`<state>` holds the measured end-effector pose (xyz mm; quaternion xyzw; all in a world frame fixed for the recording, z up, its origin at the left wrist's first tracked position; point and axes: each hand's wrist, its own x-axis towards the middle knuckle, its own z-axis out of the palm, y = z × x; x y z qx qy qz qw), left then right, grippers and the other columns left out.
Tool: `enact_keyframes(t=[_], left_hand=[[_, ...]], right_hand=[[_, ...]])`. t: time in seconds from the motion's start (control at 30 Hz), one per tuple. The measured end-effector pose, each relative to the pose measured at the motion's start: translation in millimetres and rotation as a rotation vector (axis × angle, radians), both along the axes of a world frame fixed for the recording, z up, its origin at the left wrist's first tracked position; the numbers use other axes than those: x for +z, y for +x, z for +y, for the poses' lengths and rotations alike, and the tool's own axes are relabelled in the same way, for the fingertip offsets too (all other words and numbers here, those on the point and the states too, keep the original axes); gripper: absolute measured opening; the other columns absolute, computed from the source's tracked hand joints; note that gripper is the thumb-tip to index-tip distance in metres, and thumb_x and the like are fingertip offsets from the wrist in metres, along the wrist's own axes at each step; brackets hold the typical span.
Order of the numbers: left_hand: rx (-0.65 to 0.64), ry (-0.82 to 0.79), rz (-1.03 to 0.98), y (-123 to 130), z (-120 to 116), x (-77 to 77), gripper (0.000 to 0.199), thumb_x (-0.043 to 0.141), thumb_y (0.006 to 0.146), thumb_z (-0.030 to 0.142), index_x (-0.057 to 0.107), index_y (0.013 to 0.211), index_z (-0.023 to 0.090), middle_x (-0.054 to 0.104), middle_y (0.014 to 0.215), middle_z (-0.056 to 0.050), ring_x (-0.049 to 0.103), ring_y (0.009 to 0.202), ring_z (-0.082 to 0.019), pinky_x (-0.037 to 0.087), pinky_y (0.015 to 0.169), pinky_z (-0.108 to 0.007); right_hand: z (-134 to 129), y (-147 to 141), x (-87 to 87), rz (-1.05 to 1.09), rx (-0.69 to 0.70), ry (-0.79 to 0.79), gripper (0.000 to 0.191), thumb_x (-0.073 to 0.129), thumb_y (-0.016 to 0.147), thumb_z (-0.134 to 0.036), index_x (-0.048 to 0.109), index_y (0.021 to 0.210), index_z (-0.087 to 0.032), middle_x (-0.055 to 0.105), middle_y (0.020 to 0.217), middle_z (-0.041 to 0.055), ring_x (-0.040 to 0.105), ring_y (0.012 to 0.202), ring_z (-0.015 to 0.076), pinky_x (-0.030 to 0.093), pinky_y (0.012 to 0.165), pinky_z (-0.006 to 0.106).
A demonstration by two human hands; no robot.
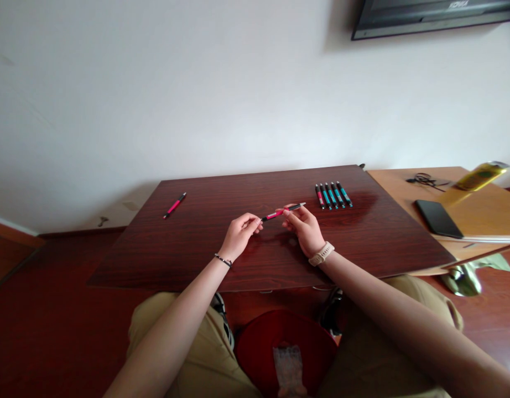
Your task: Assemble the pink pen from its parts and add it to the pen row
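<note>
Left grip (239,232) and right grip (307,229) both pinch a pink pen (274,214) over the surface (271,268); a row of pens (332,196) lies beyond the right grip.

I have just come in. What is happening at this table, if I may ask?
A person's left hand holds one end of a pink-and-black pen over the dark table; the right hand grips it farther along. To the right lies a row of pens, one pink, the others blue; a lone pink pen lies to the left.
</note>
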<state>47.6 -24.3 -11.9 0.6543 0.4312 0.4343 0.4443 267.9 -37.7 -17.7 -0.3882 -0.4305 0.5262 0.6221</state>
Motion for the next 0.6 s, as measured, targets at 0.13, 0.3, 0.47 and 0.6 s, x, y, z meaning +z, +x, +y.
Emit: enact_keyframes(t=[0.13,0.3,0.47,0.6], left_hand=[[0.012,0.032,0.010,0.0,0.1,0.9,0.033,0.070,0.097,0.050,0.073,0.095,0.017,0.078,0.090,-0.008,0.071,0.080,-0.019,0.055,0.076,-0.030],[0.024,0.057,0.024,0.6,-1.1,3.8,0.032,0.070,0.096,0.049,0.073,0.093,0.018,0.078,0.090,-0.008,0.071,0.079,-0.019,0.057,0.076,-0.030],[0.028,0.073,0.035,0.3,-2.1,5.5,0.030,0.070,0.096,0.048,0.073,0.092,0.018,0.078,0.090,-0.008,0.071,0.079,-0.019,0.056,0.075,-0.030],[0.026,0.074,0.030,0.6,-2.3,6.0,0.029,0.071,0.096,0.047,0.073,0.091,0.018,0.078,0.089,-0.007,0.070,0.079,-0.019,0.056,0.075,-0.029]], right_hand=[[0.2,0.2,-1.4,-0.003,-0.003,0.005,0.042,0.085,0.084,-0.052,0.068,0.109,-0.023,0.081,0.112,0.0066,0.063,0.069,0.0125,0.049,0.058,0.027],[0.7,0.3,-2.0,-0.009,-0.002,-0.005,0.043,0.085,0.084,-0.054,0.069,0.109,-0.023,0.081,0.113,0.0068,0.063,0.069,0.0128,0.049,0.058,0.027],[1.3,0.1,-2.1,-0.012,-0.020,-0.012,0.044,0.087,0.081,-0.054,0.070,0.106,-0.023,0.078,0.098,0.0035,0.064,0.068,0.0133,0.049,0.058,0.027],[1.9,0.8,-3.3,-0.024,-0.034,-0.011,0.042,0.088,0.081,-0.055,0.072,0.101,-0.023,0.073,0.084,0.0006,0.063,0.067,0.0140,0.048,0.058,0.027]])
